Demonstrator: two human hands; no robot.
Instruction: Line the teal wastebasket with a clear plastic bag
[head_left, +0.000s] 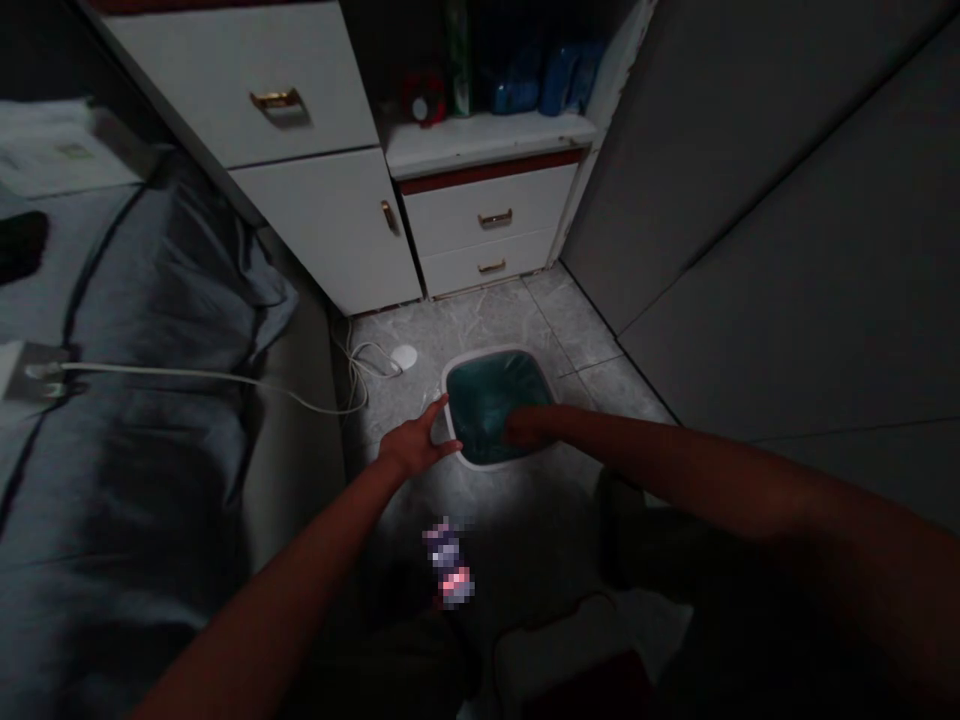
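A small bin (452, 425) with a pale rim stands on the floor in front of me, lined with a dark green plastic bag (491, 385). At its left side is my left hand (414, 445), thumb and forefinger spread wide, their tips at the rim. My right hand (529, 427) reaches over the right rim into the bin, down at the green bag. Its fingers are dark and blurred, so I cannot make out whether they grip the plastic.
White drawers (491, 205) and a cabinet (330, 225) stand behind the bin, with blue bottles (562, 80) on the shelf. A grey-covered bed (165, 300) is at left; a white cable (225, 378) runs from it to the floor. Grey panels (787, 250) rise at right.
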